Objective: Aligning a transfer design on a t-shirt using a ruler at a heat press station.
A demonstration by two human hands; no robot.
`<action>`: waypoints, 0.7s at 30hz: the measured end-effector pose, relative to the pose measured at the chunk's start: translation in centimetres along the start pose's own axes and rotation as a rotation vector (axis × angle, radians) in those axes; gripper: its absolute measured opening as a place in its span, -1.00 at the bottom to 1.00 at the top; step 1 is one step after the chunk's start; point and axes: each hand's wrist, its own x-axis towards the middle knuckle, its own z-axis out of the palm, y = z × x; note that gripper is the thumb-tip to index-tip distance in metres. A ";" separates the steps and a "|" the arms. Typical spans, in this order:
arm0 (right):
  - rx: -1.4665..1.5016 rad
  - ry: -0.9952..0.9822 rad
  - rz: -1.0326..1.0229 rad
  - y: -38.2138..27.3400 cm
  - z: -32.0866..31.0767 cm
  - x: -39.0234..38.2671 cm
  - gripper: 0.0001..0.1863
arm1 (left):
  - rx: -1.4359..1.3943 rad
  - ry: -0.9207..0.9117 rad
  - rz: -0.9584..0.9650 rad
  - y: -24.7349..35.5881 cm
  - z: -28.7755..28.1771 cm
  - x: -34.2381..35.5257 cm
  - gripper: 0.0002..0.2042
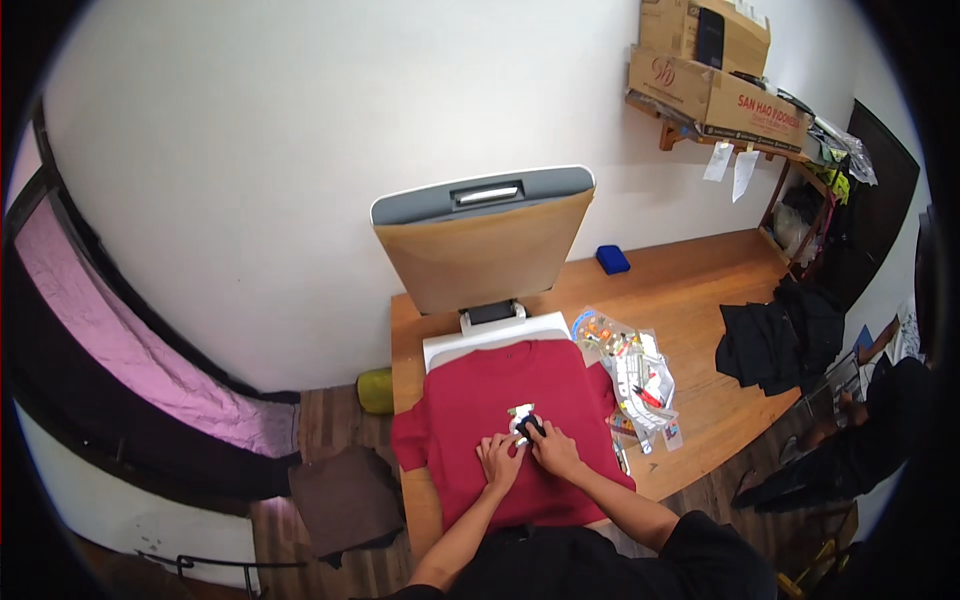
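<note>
A crimson, short-sleeved cloth T-shirt [470, 410] is lying on a flat white press base [438, 349], its body spread broad and nearly smooth, probably so that the front is getting firm support. On this T-shirt, a small white figure-shaped piece with green touches [519, 411] is sitting at the chest. The right hand [553, 450] is closing around a small, dark, rounded object [531, 429] over this piece; its exact kind I cannot tell. The left hand [499, 462] is resting just beside, fingers a little apart on the fabric, perhaps for keeping the cloth from sliding.

Beyond the T-shirt, a grey press lid with a tan, skin-like cover [487, 258] is standing raised, which is leaving room for both hands. To the right of the T-shirt, glossy, transparent printed sheets [640, 375] are overlapping loosely on the brown wooden tabletop [705, 400], presumably within easy reach. Further right of the T-shirt, soft black garments [775, 340] are lying in folds.
</note>
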 end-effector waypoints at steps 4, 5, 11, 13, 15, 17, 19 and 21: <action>-0.033 -0.048 0.042 0.2 -0.1 -0.1 -0.42 | -0.098 -0.300 -0.173 -1.1 -0.7 2.8 -0.21; 0.017 -0.025 -0.022 0.2 -0.1 0.1 -0.42 | -0.043 -0.235 -0.163 -1.7 -1.0 4.1 -0.21; 0.019 -0.031 -0.045 0.3 -0.4 0.0 -0.42 | 0.103 -0.598 0.192 -5.0 -1.6 7.7 -0.12; -0.025 -0.092 -0.047 0.3 -0.6 0.0 -0.44 | 0.117 -0.634 0.159 -5.6 -1.3 7.7 -0.08; 0.027 -0.038 -0.115 0.4 -1.0 0.2 -0.45 | 0.240 -0.598 0.172 -6.0 -1.1 7.5 -0.07; 0.003 -0.140 -0.001 0.6 -1.2 0.6 -0.45 | 0.152 -0.627 0.176 -6.1 -0.8 7.2 -0.06; -0.029 -0.088 -0.003 0.8 -1.3 0.8 -0.46 | 0.261 -0.588 0.191 -6.2 -0.8 7.0 -0.05; 0.056 -0.036 -0.136 1.1 -1.4 1.0 -0.45 | 0.214 -0.585 0.216 -6.2 -0.8 7.0 -0.05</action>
